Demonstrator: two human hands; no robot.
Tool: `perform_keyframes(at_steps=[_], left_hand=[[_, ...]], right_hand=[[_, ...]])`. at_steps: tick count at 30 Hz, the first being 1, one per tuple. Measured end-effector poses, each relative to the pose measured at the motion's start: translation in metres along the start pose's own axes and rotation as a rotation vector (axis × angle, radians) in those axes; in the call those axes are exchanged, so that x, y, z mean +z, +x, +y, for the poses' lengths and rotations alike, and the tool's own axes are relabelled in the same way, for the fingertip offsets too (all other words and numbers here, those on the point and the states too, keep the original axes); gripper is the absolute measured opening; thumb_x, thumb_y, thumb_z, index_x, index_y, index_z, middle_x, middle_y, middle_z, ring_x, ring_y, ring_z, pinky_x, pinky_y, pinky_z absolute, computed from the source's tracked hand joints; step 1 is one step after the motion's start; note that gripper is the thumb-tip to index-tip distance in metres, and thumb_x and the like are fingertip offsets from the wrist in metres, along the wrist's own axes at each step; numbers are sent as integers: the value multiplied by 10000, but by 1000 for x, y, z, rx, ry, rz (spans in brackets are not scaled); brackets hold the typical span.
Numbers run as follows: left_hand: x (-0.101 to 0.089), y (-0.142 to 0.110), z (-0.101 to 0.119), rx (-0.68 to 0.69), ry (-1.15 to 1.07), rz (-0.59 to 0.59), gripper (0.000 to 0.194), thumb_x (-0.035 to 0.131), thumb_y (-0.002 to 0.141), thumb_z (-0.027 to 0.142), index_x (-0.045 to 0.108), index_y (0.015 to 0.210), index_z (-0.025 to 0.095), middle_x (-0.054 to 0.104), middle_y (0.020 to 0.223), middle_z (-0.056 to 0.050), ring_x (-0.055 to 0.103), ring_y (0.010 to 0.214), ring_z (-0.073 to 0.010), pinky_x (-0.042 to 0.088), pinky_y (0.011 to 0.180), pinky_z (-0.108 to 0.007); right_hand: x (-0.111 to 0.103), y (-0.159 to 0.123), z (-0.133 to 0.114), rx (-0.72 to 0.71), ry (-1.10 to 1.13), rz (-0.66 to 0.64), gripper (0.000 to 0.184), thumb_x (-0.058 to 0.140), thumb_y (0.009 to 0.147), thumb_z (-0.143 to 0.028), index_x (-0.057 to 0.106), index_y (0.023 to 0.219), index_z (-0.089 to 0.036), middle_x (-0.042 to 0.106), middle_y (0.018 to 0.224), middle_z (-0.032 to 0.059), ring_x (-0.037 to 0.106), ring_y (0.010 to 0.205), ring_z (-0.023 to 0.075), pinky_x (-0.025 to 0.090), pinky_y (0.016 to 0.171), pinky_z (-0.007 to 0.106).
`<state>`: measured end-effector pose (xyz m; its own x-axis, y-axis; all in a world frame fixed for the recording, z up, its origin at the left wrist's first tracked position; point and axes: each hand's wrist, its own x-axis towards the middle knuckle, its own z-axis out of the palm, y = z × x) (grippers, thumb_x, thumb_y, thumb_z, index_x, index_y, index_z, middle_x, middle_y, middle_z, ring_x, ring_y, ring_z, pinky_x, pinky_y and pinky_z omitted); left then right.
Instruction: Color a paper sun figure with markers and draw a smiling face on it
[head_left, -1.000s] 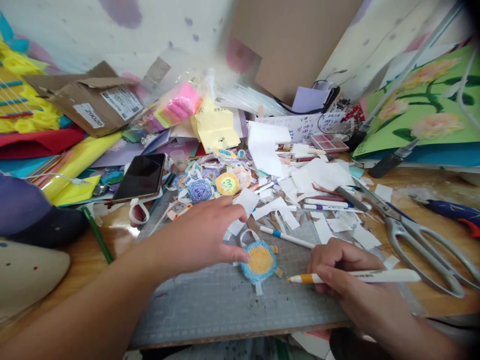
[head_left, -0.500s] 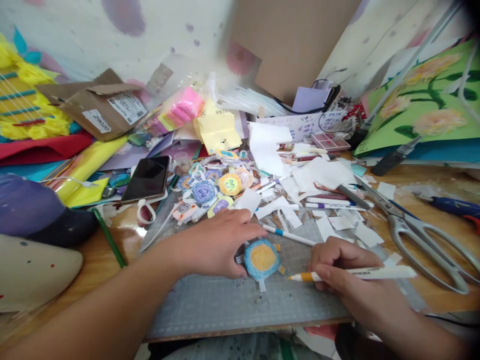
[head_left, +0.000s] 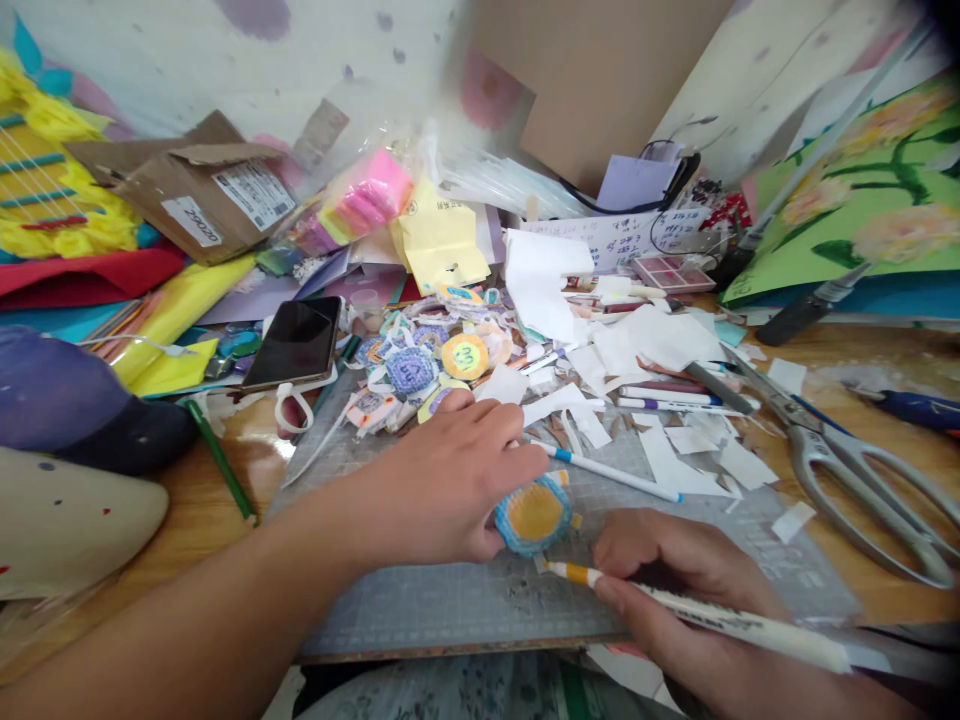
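Note:
A small round paper piece (head_left: 534,513) with a blue ring, a yellow-orange centre and little tabs is over the grey cutting mat (head_left: 390,610). My left hand (head_left: 450,480) grips its left side between thumb and fingers. In my right hand (head_left: 675,580) is an orange marker (head_left: 720,615), pinched near its front, its tip pointing left at a tab along the piece's lower edge. Whether the tip touches the tab I cannot tell. A white marker with a blue band (head_left: 607,473) lies just behind the hands.
Behind my left hand is a pile of coloured paper badges (head_left: 412,372). White paper scraps (head_left: 675,455) and pens lie to its right. Large scissors (head_left: 847,465) rest at the right, a phone (head_left: 296,342) and a green pencil (head_left: 221,465) at the left. A cardboard box (head_left: 202,205) stands behind.
My right hand has brought the orange marker left and down, to the lower edge of the paper piece. My left hand has shifted slightly right, and the piece is now tilted.

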<state>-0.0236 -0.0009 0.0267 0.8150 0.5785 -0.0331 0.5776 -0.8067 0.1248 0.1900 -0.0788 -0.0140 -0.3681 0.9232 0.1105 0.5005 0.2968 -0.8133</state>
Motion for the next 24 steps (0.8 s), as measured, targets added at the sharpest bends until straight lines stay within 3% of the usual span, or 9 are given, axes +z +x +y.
perform_keyframes(at_steps=[4,24], left_hand=[[0,-1,3,24,34,2,250,650,687,278,546,909,227,484,924,-33,482,873,-231,324,808,-379],[2,-1,0,19,15,-19,320,673,673,322,546,949,220,495,952,-42,495,884,-240,336,816,-392]], right_hand=[[3,4,-2,-85,-34,2,193,504,816,-170,482,629,-217,535,526,-35,489,464,107,367,444,213],[5,6,0,-81,-73,-30,218,490,826,-161,489,613,-208,541,522,-31,491,459,103,363,440,213]])
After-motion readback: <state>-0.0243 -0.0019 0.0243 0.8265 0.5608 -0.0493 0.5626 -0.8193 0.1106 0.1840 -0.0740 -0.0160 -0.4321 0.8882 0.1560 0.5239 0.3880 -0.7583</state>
